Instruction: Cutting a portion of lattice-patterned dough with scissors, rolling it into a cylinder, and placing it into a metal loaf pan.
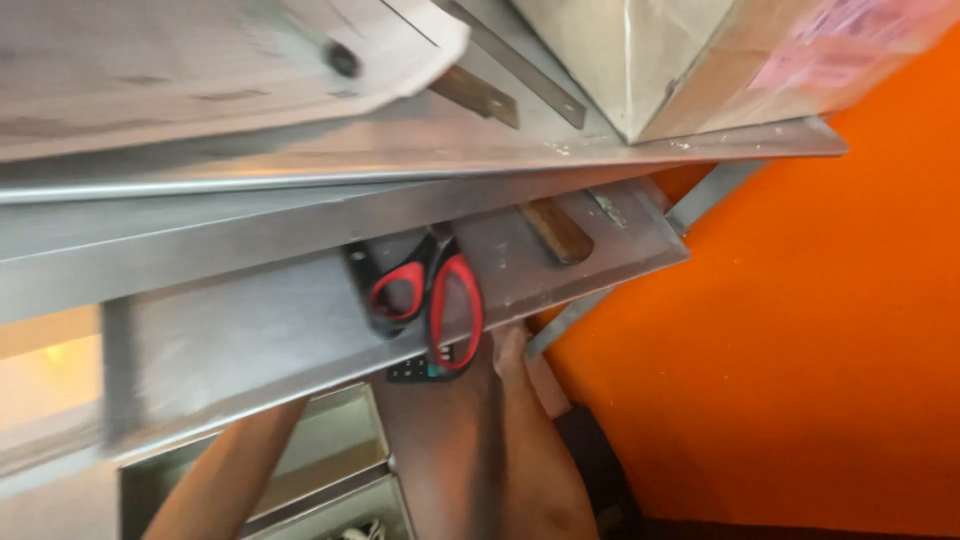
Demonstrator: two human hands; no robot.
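Head view: red-and-black scissors (pixel 428 293) lie on a steel shelf (pixel 250 340) near centre. At six o'clock the right hand (pixel 515 365) reaches under the shelf edge (fingers hidden, grip unclear). At seven o'clock only the left forearm shows, its hand concealed behind the shelf.

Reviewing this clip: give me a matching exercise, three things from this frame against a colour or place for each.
Things:
1. scissors
2. wooden handle
3. wall

Descriptions:
A. plain orange, at the right
B. brown, lying on the steel shelf under the top ledge
C. red and black loops at the shelf's front edge

Pairs: 1-C, 2-B, 3-A
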